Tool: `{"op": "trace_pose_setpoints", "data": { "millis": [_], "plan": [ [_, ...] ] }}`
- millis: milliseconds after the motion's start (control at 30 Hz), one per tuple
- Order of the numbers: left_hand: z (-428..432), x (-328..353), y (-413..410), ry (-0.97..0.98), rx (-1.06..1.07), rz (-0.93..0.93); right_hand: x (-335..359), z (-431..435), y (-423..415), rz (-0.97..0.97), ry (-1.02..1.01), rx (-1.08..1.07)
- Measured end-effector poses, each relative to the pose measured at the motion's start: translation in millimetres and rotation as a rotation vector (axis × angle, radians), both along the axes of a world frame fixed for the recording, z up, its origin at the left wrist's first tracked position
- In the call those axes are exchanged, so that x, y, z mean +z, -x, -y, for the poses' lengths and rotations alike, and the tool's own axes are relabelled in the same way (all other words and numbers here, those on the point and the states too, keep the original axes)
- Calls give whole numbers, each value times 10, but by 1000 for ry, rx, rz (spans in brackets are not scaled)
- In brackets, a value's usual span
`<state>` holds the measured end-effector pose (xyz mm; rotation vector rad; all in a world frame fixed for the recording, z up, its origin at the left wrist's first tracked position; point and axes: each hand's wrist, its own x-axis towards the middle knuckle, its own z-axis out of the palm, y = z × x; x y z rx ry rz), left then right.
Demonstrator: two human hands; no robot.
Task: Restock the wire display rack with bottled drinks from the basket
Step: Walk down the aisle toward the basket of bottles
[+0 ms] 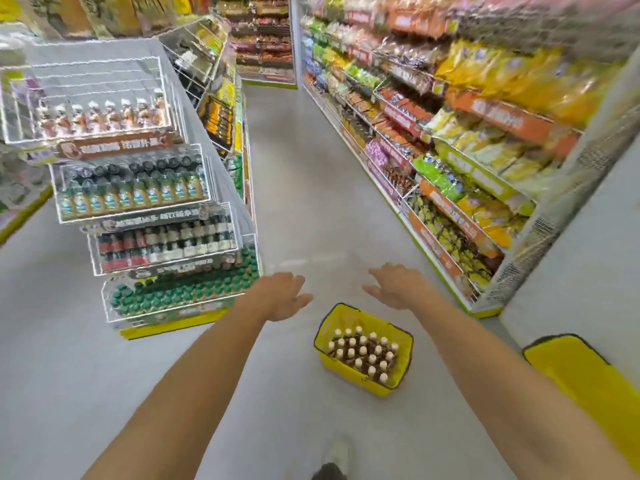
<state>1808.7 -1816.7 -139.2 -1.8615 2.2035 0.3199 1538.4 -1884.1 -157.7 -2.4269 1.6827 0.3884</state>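
Note:
A yellow basket [323, 327] stands on the grey floor in front of me, packed with several brown bottles with white caps [363, 351]. The wire display rack [166, 98] rises at the left in tiers; its top tier holds one front row of orange-labelled bottles [100, 116], and the lower tiers are full of dark and green-capped bottles. My left hand [280, 296] is stretched out above the floor, left of the basket, fingers spread, holding nothing. My right hand [398, 285] hovers beyond the basket's far edge, also spread and empty.
A long shelf of snack bags [450, 150] lines the right side of the aisle. A second yellow container [588, 372] sits at the lower right beside a grey wall. My shoe [334, 462] shows at the bottom edge. The aisle floor [304, 202] runs ahead.

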Motion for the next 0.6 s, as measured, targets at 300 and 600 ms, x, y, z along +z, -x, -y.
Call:
{"op": "trace_pose_setpoints", "data": {
  "millis": [300, 600],
  "plan": [
    [2141, -751, 368, -153, -250, 87, -918, 1425, 551, -19, -187, -256],
    [3228, -1791, 635, -378, -436, 105, -1882, 1794, 498, 59, -397, -468]
  ]
}}
